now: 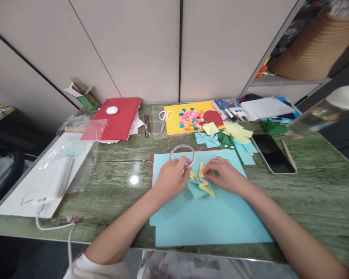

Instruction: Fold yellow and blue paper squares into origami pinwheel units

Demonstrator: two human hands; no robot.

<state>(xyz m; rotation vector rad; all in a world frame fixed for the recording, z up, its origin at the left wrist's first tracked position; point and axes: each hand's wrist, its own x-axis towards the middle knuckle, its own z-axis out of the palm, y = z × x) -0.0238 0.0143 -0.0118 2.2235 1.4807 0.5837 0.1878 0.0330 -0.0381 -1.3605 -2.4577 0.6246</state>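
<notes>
On blue sheets (212, 224), the folded paper piece (196, 190), probably light and easily creased, is best held at its folds. The right hand (223, 174) pinches its yellow flap (202, 169); the left hand (173, 176), half-curled, meets the tape roll (182, 146), grip unclear.

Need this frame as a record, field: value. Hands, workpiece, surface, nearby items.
left hand: holding tape roll
right hand: fingers at a yellow flap of the workpiece
workpiece: folded yellow and light-blue paper, between the hands
surface: light-blue sheets on green table
behind sheets: white-handled scissors, small colorful pieces
right of sheets: phone
</notes>
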